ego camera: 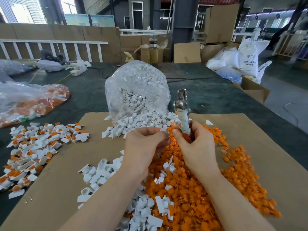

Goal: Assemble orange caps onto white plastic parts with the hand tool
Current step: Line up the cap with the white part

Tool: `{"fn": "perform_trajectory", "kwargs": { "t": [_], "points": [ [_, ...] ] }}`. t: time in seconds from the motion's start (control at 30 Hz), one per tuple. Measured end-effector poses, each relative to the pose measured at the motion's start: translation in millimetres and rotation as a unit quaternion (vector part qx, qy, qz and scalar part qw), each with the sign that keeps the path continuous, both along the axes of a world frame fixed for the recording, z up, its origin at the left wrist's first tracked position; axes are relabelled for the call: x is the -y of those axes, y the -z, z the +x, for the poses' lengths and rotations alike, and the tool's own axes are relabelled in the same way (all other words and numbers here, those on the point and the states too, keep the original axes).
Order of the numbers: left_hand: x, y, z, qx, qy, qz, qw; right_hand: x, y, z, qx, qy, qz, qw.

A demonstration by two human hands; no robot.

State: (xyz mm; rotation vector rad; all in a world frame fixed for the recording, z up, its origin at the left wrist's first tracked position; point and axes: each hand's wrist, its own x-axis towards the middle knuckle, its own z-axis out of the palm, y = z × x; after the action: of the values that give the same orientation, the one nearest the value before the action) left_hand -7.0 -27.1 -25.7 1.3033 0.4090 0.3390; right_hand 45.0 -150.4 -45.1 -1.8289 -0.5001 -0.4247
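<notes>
Nearest the camera, a broad heap of loose orange caps point(200, 189) covers the right half of a cardboard sheet point(63, 189) laid on the desk point(93, 94), with loose white plastic parts point(100, 174) scattered along the heap's left side and a few lying on top of it. Both forearms reach forward over this heap, and the two hands meet above its far end. The left hand point(143, 144) has its fingers curled and pinches a small white part at the fingertips; the right hand point(193, 140) grips the wrapped handle of the hand tool point(182, 112), which stands nearly upright with its metal head pointing away, and its thumb and forefinger press an orange cap point(170, 130) against the white part held by the left hand. Bare cardboard lies open to the left of the forearms and along the sheet's right edge beyond the caps. Left of the sheet, partly on the dark desk, sits a pile of assembled pieces point(33, 150), white with orange showing. Just beyond the hands a clear bag of white parts point(136, 87) stands upright, spilling its contents onto the cardboard's far edge. Further left lies a clear bag of orange caps point(33, 100). At the desk's far edge stand a bottle of yellowish liquid point(152, 52) and a white power strip point(79, 69); past the right edge are cardboard boxes point(253, 89) and white sacks point(248, 55).
</notes>
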Motion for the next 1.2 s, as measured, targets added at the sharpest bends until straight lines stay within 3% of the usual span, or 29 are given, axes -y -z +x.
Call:
{"fn": "perform_trajectory", "kwargs": {
  "t": [0.17, 0.63, 0.93, 1.07, 1.2],
  "points": [
    [4.6, -0.9, -1.3, 0.022, -0.023, 0.029, 0.999, -1.2, -0.5, -2.9, -0.004, 0.031, -0.034, 0.999],
    [7.8, 2.5, -3.2, 0.053, -0.064, 0.222, 0.972, -0.9, -1.4, -3.0, -0.005, 0.023, -0.042, 0.999],
    [4.3, 4.8, 0.8, 0.022, -0.095, 0.255, 0.962, 1.9, 0.1, 4.5, -0.016, -0.043, -0.088, 0.995],
    [-2.0, 6.3, 2.7, 0.008, -0.098, 0.250, 0.963, 5.8, -5.1, 5.6, -0.065, -0.109, -0.100, 0.987],
    [-8.4, 4.6, 4.3, 0.029, -0.099, 0.177, 0.979, 20.7, -12.8, 9.8, -0.153, -0.178, -0.113, 0.966]
  ]
}}
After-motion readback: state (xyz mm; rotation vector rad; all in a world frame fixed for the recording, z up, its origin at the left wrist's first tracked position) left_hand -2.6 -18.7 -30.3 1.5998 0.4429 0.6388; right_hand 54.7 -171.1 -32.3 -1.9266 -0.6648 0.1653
